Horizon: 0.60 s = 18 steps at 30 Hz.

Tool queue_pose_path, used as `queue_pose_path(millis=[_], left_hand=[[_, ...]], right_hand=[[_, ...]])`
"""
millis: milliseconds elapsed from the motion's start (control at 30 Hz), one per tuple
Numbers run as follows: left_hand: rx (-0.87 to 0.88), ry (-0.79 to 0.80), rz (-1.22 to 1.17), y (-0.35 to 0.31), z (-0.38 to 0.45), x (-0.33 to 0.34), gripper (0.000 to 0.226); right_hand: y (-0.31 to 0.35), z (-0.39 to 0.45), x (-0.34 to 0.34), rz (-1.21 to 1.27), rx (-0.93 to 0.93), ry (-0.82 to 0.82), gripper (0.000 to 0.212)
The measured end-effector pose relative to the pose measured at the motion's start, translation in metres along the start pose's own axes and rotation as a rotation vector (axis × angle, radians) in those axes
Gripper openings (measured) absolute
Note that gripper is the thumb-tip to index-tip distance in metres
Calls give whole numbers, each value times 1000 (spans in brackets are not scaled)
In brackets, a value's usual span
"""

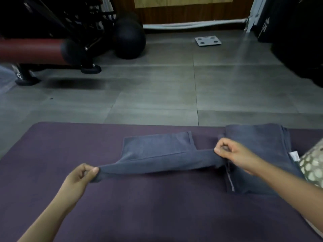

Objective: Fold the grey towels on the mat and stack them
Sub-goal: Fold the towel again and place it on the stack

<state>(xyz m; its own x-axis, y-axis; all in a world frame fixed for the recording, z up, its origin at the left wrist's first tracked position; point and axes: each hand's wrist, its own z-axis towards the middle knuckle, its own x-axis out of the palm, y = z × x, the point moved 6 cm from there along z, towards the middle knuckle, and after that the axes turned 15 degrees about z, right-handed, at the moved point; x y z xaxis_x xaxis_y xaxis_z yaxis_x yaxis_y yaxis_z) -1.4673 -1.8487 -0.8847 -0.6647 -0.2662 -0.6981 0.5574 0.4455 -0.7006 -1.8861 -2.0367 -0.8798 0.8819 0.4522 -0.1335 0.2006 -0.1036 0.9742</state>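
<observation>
A grey towel (pixel 157 154) lies partly folded in the middle of the purple mat (pixel 70 145). Its near edge is lifted off the mat and stretched between my hands. My left hand (pixel 82 177) pinches the left corner of that edge. My right hand (pixel 230 154) pinches the right corner, held above the left side of a stack of folded grey towels (pixel 258 147) at the mat's right. A white label (pixel 294 155) shows on the stack's right side.
Grey floor tiles (pixel 157 93) stretch beyond the mat. A gym bench with a red pad (pixel 31 49) and a black ball (pixel 129 39) stand at the back left. A bathroom scale (pixel 208 41) lies at the back. A spotted cloth (pixel 312 165) is at the right edge.
</observation>
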Motion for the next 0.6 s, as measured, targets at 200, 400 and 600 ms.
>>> queue_pose_path(millis=[200, 400, 600], left_hand=[[-62, 135, 259, 59, -33, 48, 27], [-39, 484, 321, 85, -69, 79, 31], [-59, 551, 335, 91, -73, 87, 28]], right_hand=[[-86, -40, 17, -140, 188, 106, 18], [-127, -81, 20, -226, 336, 260, 19], [-135, -88, 28, -324, 362, 334, 20]])
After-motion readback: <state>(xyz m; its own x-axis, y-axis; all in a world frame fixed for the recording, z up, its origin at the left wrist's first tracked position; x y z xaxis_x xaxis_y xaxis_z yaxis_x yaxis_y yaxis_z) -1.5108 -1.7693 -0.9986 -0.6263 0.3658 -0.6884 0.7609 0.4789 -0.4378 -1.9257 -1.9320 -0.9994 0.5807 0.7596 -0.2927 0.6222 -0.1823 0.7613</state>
